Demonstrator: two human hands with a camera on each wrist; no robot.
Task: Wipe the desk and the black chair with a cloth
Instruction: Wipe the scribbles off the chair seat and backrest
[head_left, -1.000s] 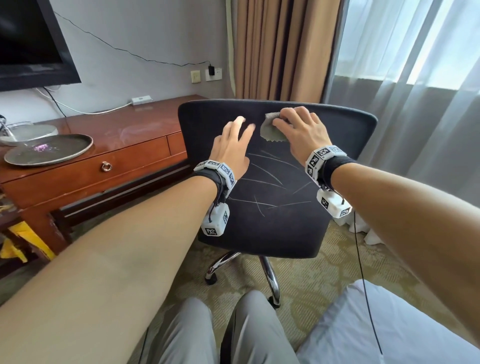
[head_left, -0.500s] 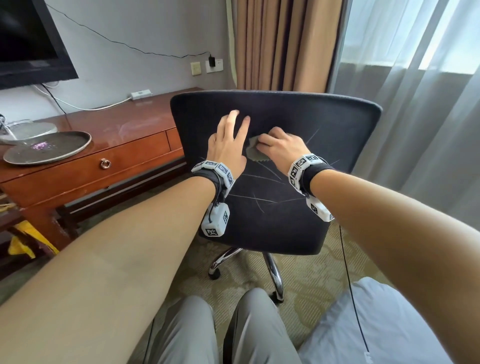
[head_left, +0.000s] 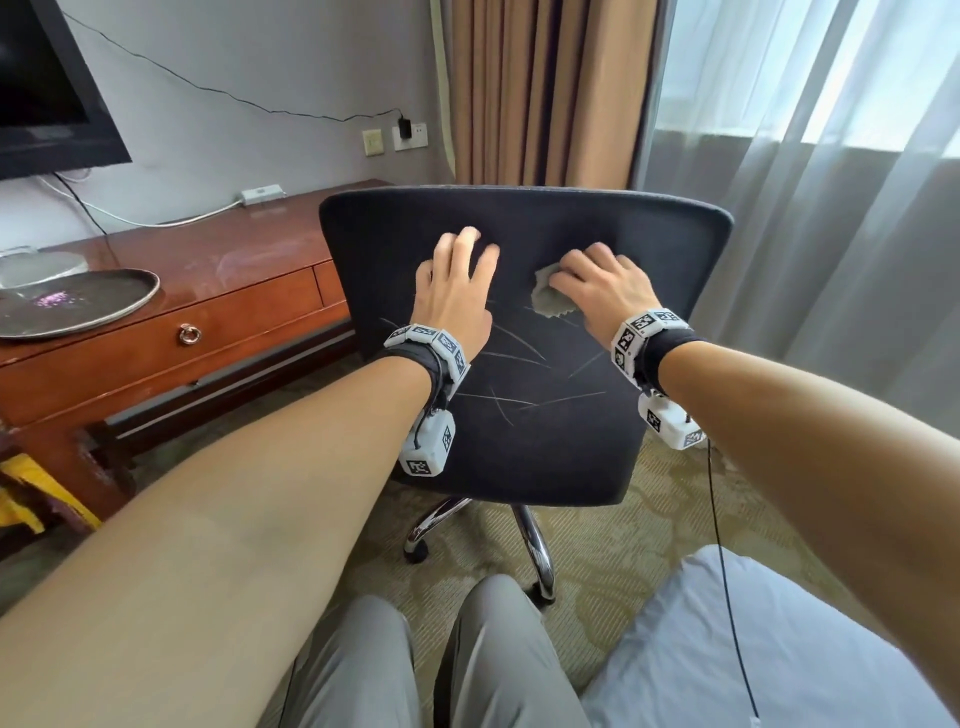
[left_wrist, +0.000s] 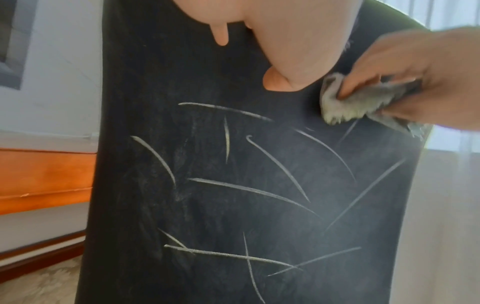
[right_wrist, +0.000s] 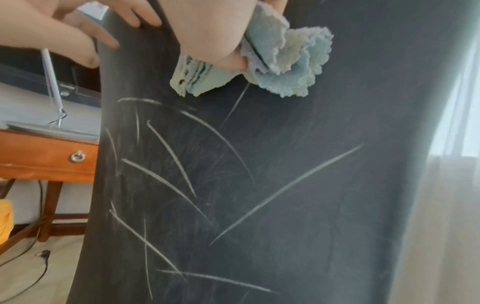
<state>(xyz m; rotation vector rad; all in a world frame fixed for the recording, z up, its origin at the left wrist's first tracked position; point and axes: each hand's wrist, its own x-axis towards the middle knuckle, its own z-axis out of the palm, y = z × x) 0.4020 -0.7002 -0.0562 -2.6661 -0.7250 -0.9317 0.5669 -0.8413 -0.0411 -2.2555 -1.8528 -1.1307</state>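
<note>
The black chair (head_left: 530, 426) faces me with its backrest (left_wrist: 259, 205), which carries several pale chalk-like streaks (right_wrist: 283, 193). My right hand (head_left: 602, 286) grips a bunched grey-blue cloth (head_left: 549, 301) and presses it on the upper backrest; the cloth (right_wrist: 285, 67) shows crumpled under the palm, and from the left wrist the cloth (left_wrist: 363, 105) sits at the right. My left hand (head_left: 457, 280) lies flat on the backrest to the left of the cloth, fingers spread. The wooden desk (head_left: 208, 312) stands at the left.
A round metal tray (head_left: 67, 306) and a power strip (head_left: 262, 195) lie on the desk, under a wall-mounted TV (head_left: 47, 88). Curtains (head_left: 545, 88) hang behind the chair. A white bed corner (head_left: 753, 649) is at the lower right, my knees (head_left: 415, 665) below.
My right hand carried the cloth from the top of the backrest down and left toward the left hand, then back right and up. The left hand stayed on the backrest.
</note>
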